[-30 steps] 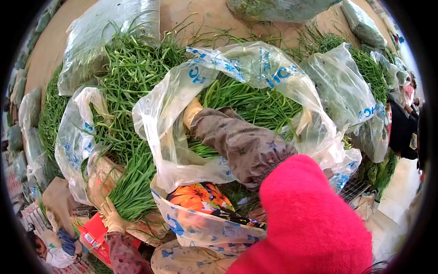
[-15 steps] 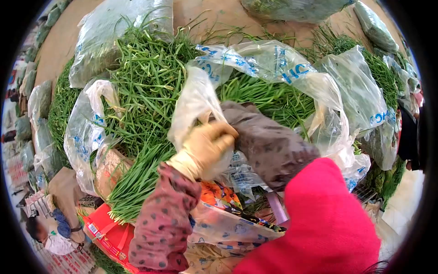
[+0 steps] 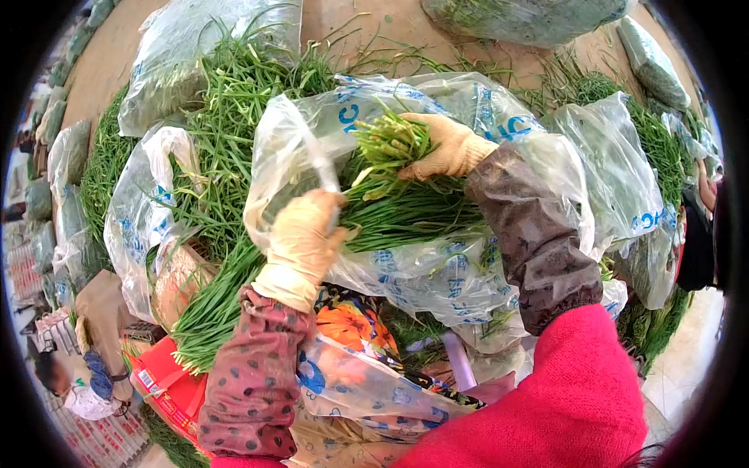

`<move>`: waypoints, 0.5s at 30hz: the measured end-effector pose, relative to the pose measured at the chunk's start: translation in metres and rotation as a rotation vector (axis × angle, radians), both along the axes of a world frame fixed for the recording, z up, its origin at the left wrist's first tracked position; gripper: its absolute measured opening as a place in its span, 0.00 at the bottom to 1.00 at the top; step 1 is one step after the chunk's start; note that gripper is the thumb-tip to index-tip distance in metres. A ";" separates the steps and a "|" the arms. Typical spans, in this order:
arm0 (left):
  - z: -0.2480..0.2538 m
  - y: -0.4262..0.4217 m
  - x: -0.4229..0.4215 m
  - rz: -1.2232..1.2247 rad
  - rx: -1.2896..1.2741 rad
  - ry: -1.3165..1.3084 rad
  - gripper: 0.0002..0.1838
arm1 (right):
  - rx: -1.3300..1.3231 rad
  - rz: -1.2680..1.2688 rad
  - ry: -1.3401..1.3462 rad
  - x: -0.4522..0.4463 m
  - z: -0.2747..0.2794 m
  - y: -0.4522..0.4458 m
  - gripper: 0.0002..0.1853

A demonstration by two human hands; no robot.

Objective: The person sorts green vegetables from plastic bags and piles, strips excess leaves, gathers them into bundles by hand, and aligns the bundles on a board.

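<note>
My left hand (image 3: 300, 246), in a pale glove, is closed on the near left edge of a clear plastic bag (image 3: 437, 269) with blue print. Opposite it, my right hand (image 3: 446, 147), also gloved, wraps round a bundle of green stalks (image 3: 390, 143), whose cut ends point left at the bag's mouth. More long green leaves (image 3: 413, 218) lie in the bag beneath that bundle. A loose pile of greens (image 3: 242, 125) rests to the left of the bag.
Filled bags of greens (image 3: 179, 70) stand at the back left, with another (image 3: 530, 19) at the back. A second open bag (image 3: 140, 226) is on the left, above a red box (image 3: 168, 386). People are at the lower left and far right.
My right hand has come out of the bag and moved right, now showing the bundle. My left hand rose from the lower left greens to the bag, whose left side has opened out again.
</note>
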State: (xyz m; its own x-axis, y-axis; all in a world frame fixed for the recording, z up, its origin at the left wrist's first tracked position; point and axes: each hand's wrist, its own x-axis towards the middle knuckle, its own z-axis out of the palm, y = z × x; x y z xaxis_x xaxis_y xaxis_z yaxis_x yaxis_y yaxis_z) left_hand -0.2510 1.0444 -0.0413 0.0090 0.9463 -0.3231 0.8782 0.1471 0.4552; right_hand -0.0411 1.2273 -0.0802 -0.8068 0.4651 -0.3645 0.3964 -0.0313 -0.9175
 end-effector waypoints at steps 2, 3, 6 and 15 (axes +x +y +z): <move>0.013 0.008 0.016 0.069 -0.298 -0.370 0.20 | 0.010 -0.011 0.056 0.005 -0.012 0.000 0.36; 0.001 0.008 0.016 -0.018 -0.466 -0.537 0.18 | 0.026 -0.021 0.109 0.006 -0.015 0.000 0.36; -0.025 0.022 0.024 0.016 -0.983 -0.480 0.20 | -0.096 -0.017 0.068 0.002 -0.006 -0.003 0.36; -0.055 0.038 0.043 0.652 -0.466 -1.108 0.32 | 0.337 0.042 0.129 0.002 -0.047 -0.009 0.43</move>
